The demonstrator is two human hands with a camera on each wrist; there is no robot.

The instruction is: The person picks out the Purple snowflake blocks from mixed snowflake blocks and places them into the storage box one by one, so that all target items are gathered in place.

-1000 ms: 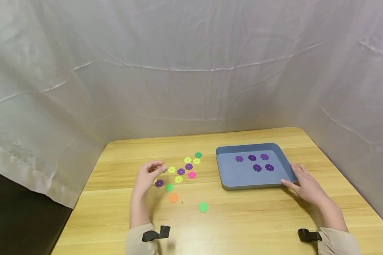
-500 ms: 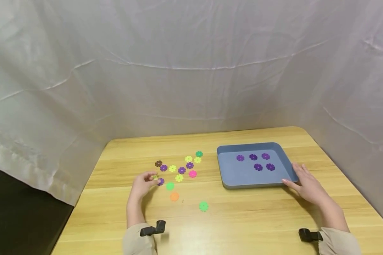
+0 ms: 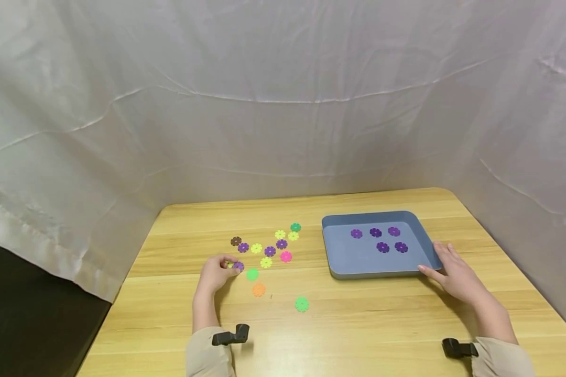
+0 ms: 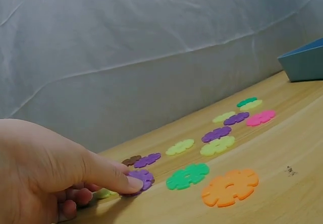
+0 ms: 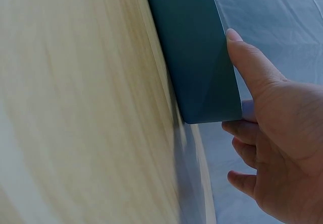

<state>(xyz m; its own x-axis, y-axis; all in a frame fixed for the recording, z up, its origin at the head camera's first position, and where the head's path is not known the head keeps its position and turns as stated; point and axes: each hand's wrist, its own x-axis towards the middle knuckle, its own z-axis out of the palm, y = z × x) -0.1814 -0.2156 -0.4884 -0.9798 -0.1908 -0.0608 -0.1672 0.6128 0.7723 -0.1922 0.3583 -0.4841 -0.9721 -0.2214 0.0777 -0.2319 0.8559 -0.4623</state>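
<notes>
My left hand (image 3: 215, 273) is at the left group of flower-shaped plastic discs. Its thumb lies on a purple disc (image 4: 146, 177), with the index finger at the disc's far side, pinching it close over the table. Partly behind this hand shows a yellow disc (image 4: 103, 193). A second purple disc (image 3: 243, 247) and a brown disc (image 3: 236, 241) lie just beyond. At the right, my right hand (image 3: 455, 275) rests against the near right corner of a blue-grey tray (image 3: 332, 273). The thumb touches the front rim and the other fingers lie along the right side.
Several purple discs (image 3: 382, 247) lie inside the tray. Between hand and tray are more loose discs: yellow (image 3: 266, 262), a pink disc (image 3: 286, 256), an orange disc (image 3: 259, 289) and a green disc (image 3: 302, 304). Pale cloth (image 3: 283, 141) hangs around the wooden table (image 3: 368, 330).
My left hand has drawn back toward the near side from the brown and far purple discs, uncovering them, and has taken hold of the nearer purple disc. The right hand stays at the tray.
</notes>
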